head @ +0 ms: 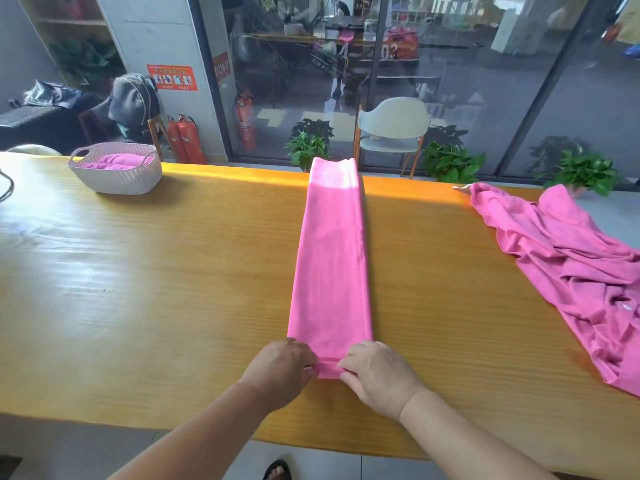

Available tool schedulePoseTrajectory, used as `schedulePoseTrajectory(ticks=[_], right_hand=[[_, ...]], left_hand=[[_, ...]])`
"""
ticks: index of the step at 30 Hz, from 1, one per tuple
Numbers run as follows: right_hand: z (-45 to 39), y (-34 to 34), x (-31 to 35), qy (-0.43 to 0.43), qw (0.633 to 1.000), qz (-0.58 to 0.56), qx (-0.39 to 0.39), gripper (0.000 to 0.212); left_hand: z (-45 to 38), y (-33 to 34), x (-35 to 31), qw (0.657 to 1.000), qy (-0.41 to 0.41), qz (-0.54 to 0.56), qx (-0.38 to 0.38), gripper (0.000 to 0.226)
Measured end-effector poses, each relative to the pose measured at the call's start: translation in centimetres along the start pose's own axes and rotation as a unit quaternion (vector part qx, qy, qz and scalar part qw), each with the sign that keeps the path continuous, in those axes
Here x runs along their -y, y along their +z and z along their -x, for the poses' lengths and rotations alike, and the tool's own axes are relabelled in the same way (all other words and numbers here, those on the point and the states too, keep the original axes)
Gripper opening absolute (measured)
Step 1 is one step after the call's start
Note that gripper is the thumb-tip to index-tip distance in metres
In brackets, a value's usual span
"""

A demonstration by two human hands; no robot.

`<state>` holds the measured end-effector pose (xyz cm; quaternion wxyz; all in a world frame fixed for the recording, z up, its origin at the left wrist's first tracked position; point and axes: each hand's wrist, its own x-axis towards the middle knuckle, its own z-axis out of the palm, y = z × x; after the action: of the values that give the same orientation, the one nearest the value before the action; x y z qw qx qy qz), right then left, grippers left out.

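Towel (330,265), a soft pink strip: left hand (282,370) and right hand (375,374) are pinching its rolled 6 o'clock end.

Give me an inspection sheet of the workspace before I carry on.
Surface: wooden table, sunlit along its far edge.
Job's things: pink towel folded into a long strip, its far end at the table's far edge, its near end slightly rolled.
Clutter: crumpled pink cloth at right; basket holding pink cloth at far left.
Hands: left hand and right hand both grip the towel's rolled near end.
Cables: dark cable at the left edge.
Surroundings: glass wall, chair, potted plants, fire extinguishers.
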<state>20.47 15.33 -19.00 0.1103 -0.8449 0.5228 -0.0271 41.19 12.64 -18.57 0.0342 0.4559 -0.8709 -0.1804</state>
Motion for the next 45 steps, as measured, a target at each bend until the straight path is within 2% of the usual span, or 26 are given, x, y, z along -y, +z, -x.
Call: schedulePoseTrajectory(ticks=[6, 8, 13, 17, 20, 21, 23, 25, 27, 29, 32, 36, 38, 41, 43, 45], right_hand=[[-1.8, -2.2, -0.8, 0.151, 0.974, -0.157, 0.063, 0.010], [-2.4, -2.2, -1.1, 0.169, 0.966, -0.179, 0.076, 0.004], [-3.3, -1.7, -1.4, 0.166, 0.970, -0.163, 0.066, 0.010], [-3.5, -1.5, -1.3, 0.173, 0.972, -0.151, 0.052, 0.017], [-3.8, -1.6, -1.3, 0.172, 0.973, -0.144, 0.060, 0.021], [-3.8, -1.6, -1.4, 0.175, 0.972, -0.145, 0.064, 0.023], [-3.9, -1.6, -1.5, 0.190, 0.967, -0.152, 0.071, 0.023], [-4.0, -1.7, -1.5, 0.196, 0.965, -0.160, 0.070, 0.022], [-4.0, -1.7, -1.4, 0.187, 0.967, -0.159, 0.070, 0.017], [-3.9, -1.6, -1.5, 0.183, 0.969, -0.156, 0.058, 0.014], [-3.7, -1.7, -1.4, 0.153, 0.980, -0.126, 0.032, 0.010], [-3.2, -1.5, -0.4, 0.065, 0.997, 0.031, 0.004, 0.017], [-2.8, -1.1, -0.2, 0.038, 0.997, 0.072, -0.013, 0.020], [-2.1, -1.0, -0.9, 0.027, 0.999, 0.042, 0.011, 0.039], [-1.8, -1.2, -1.4, 0.017, 0.999, 0.034, 0.025, 0.036], [-2.0, -1.4, -1.5, 0.004, 0.999, 0.036, 0.009, 0.028]], left_hand=[[-1.8, -1.0, 0.6, 0.984, -0.131, 0.096, 0.079, 0.022], [-2.5, -1.2, 0.7, 0.976, -0.152, 0.129, 0.087, 0.021], [-3.7, -1.5, 1.5, 0.963, -0.190, 0.170, 0.084, 0.023], [-4.0, -1.2, 1.8, 0.949, -0.227, 0.217, -0.012, 0.014], [-4.0, -1.7, 1.5, 0.953, -0.227, 0.153, -0.131, 0.019], [-3.8, -1.8, 1.2, 0.958, -0.194, 0.121, -0.171, 0.021], [-3.2, -1.7, 0.4, 0.970, -0.068, 0.088, -0.217, 0.023], [-2.4, -0.9, 0.3, 0.982, 0.049, 0.046, -0.179, 0.031], [-1.5, 0.1, 0.6, 0.990, 0.083, -0.002, -0.110, 0.034], [-1.1, 0.4, 1.0, 0.996, 0.059, -0.005, -0.065, 0.029], [-1.3, 0.0, 1.3, 0.999, 0.035, 0.024, -0.022, 0.032], [-2.2, -0.8, 1.2, 0.999, 0.007, 0.047, 0.026, 0.029], [-2.5, -0.8, 1.3, 0.997, -0.014, 0.060, 0.039, 0.026], [-2.7, -0.5, 1.8, 0.997, -0.015, 0.061, 0.037, 0.027], [-2.5, -0.4, 2.3, 0.999, 0.006, 0.007, 0.033, 0.032], [-2.2, -0.3, 2.5, 0.999, 0.021, -0.029, 0.031, 0.053]])
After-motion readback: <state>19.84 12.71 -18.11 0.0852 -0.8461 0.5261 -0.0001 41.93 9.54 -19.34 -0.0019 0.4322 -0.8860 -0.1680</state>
